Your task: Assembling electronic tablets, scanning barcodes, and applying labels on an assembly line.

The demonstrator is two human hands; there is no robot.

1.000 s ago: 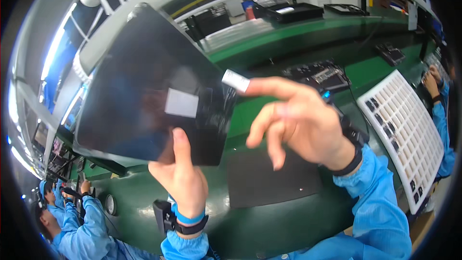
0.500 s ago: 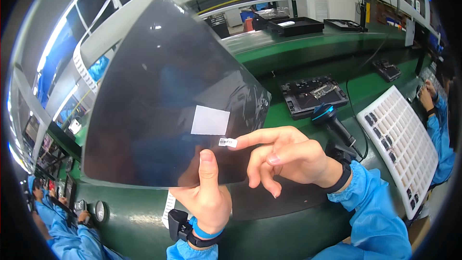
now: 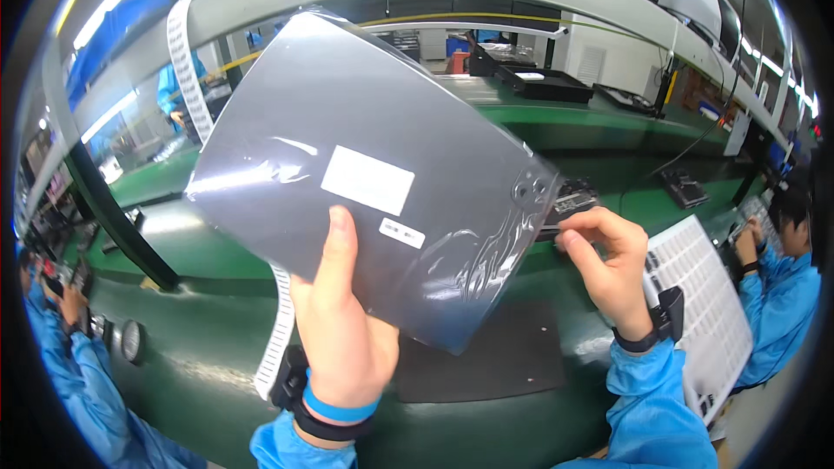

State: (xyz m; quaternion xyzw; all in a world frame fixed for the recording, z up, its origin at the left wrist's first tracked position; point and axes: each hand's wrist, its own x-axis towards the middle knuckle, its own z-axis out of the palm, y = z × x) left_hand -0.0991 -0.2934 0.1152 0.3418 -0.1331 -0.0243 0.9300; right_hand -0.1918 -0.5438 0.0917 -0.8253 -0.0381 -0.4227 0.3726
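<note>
My left hand grips a flat grey tablet-like panel by its lower edge, thumb on the face towards me and the other fingers hidden behind. Clear, wrinkled plastic film covers it, and a cluster of round camera openings shows near its right corner. A large white label lies on the face, with a small barcode label just below it. My right hand is beside the panel's right edge, apart from it, thumb and forefinger pinched together. Whether anything is between those fingertips is too small to tell.
Below the panel, a dark mat lies on the green bench. An opened dark device is partly hidden behind my right hand. A white compartment tray stands at right, near a co-worker. A label strip hangs by my left wrist.
My right hand has drawn off the small barcode label and moved right; the label now lies flat on the panel. The panel has tilted and turned clockwise, and its face looks lighter.
</note>
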